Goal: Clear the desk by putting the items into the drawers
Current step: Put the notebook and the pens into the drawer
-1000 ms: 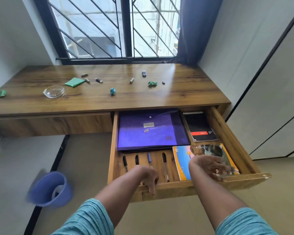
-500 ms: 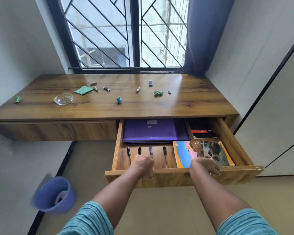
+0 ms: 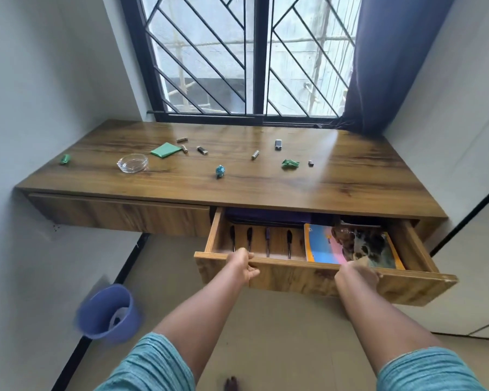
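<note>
The drawer (image 3: pixel 322 280) is sliding further in than a second ago, the left hand (image 3: pixel 242 265) gripping its front edge with curled fingers and the right hand (image 3: pixel 357 273) too blurred to tell, while the glass dish (image 3: pixel 132 163) is still waiting on the worktop (image 3: pixel 350 187), so clearing is staying unfinished.

One wide-angle head view only. The tabletop (image 3: pixel 350 187) and open drawer (image 3: pixel 308 280) are seen from above and in front, near, facing the window (image 3: pixel 260 66).

Teal, finely ribbed short sleeves (image 3: pixel 153 365) above bare forearms.
</note>
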A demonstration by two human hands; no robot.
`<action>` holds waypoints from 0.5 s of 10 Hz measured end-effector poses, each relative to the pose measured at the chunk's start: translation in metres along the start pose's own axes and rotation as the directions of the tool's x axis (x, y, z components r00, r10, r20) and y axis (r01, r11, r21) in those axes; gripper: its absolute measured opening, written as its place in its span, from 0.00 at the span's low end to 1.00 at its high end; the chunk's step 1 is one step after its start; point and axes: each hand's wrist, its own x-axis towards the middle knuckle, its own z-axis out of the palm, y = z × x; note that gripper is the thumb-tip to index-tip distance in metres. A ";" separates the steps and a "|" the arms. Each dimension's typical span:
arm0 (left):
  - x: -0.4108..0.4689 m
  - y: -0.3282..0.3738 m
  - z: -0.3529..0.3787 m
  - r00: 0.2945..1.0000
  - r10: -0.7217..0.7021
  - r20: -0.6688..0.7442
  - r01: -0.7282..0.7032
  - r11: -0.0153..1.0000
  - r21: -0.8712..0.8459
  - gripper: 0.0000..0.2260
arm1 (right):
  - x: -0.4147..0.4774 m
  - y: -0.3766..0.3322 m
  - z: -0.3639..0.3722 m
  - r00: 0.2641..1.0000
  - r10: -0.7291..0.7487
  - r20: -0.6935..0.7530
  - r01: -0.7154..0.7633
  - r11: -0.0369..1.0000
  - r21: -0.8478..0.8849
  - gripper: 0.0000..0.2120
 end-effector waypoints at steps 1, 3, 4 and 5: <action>0.007 0.025 0.016 0.999 -0.009 -0.051 0.001 0.988 -0.152 0.15 | 0.019 -0.023 0.027 0.961 0.148 -0.235 -0.100 0.974 0.203 0.20; 0.043 0.063 0.052 0.995 0.012 -0.095 -0.044 0.940 -0.339 0.17 | 0.039 -0.059 0.064 0.939 0.178 -0.295 -0.110 0.966 0.233 0.20; 0.058 0.086 0.069 0.993 0.001 -0.118 -0.051 0.907 -0.418 0.19 | 0.042 -0.084 0.079 0.950 0.154 -0.270 -0.094 0.970 0.223 0.20; 0.074 0.106 0.080 0.993 -0.008 -0.118 -0.047 0.890 -0.454 0.25 | 0.056 -0.107 0.096 0.963 0.143 -0.228 -0.093 0.972 0.217 0.20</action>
